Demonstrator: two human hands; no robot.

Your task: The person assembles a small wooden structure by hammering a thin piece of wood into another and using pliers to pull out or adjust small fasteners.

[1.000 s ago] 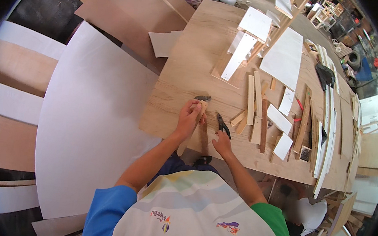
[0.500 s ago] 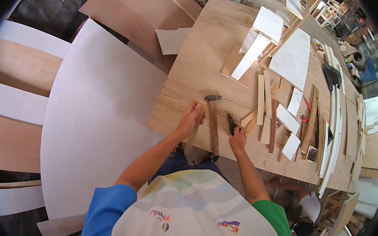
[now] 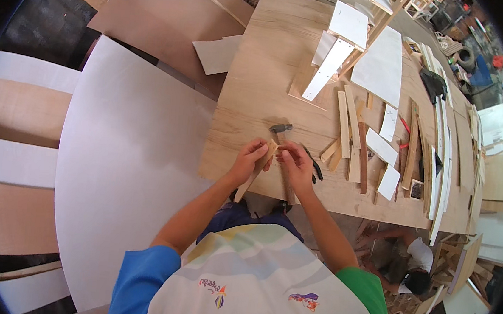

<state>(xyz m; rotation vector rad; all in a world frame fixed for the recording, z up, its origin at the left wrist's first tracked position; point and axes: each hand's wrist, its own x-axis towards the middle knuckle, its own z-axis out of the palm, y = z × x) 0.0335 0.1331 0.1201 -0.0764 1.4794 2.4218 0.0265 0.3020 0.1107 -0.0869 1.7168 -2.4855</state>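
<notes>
My left hand (image 3: 247,161) is closed around a narrow wooden strip (image 3: 251,183), which slants from the fingers down past the table edge. Its upper end stands just above the thumb. Close beside that end is my right hand (image 3: 297,169), its thumb and fingertips pinched together; whatever they hold is too small to make out. A claw hammer (image 3: 280,128) lies on the table, its dark head beyond my hands and its wooden handle partly covered by my right hand. Dark pliers (image 3: 317,170) lie just right of that hand, partly hidden by it.
The plywood table (image 3: 260,56) bears several loose wooden strips (image 3: 363,158) and white offcuts (image 3: 382,146) on the right. A white-panelled wooden piece (image 3: 348,23) stands at the back. A large white board (image 3: 131,164) is at left. Another person (image 3: 419,261) crouches at lower right.
My right hand has let go of the pliers, which now lie on the table, and has moved left to the strip's upper end. The strip's lower end has swung left.
</notes>
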